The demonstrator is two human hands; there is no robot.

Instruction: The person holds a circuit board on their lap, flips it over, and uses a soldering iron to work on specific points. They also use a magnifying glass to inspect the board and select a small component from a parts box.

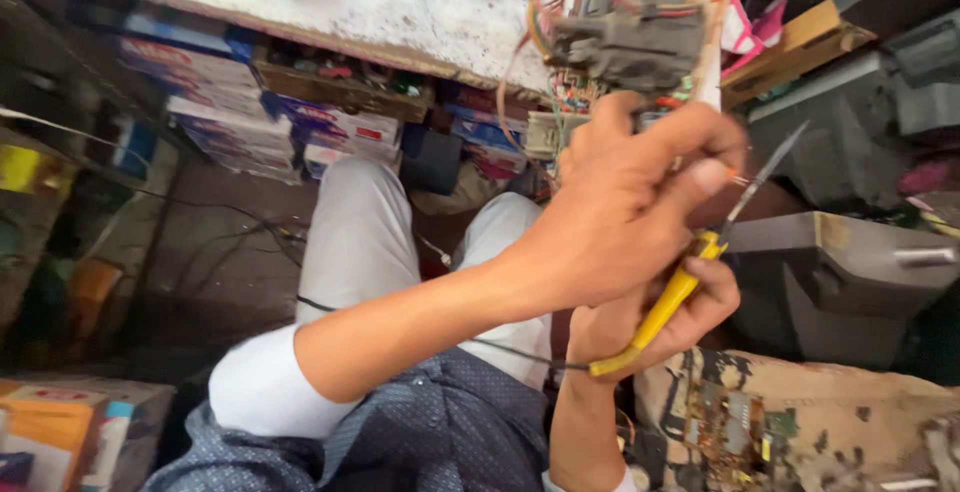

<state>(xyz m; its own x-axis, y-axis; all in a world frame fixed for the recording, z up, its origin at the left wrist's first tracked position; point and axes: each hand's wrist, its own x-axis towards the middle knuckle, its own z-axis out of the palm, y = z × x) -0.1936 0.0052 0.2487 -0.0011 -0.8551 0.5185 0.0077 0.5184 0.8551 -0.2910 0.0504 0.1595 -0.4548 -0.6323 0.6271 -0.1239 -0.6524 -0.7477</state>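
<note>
My left hand [620, 212] reaches across my body and grips a grey electronic part [628, 44] with a tangle of coloured wires, held up in front of the bench. Just below it, my right hand [655, 327] is closed around the yellow handle of a soldering iron [682, 287]. The iron's thin metal tip points up and to the right, past my left thumb. A black cord runs from the handle's end back over my lap. My legs in pale trousers [365, 232] show beneath both arms.
A worn white bench top [400, 2] spans the top, with stacked coloured boxes [230, 102] under it. A grey casing [840, 272] stands at the right. A circuit board [730, 432] lies on a mat at lower right. Cartons [60, 432] sit at lower left.
</note>
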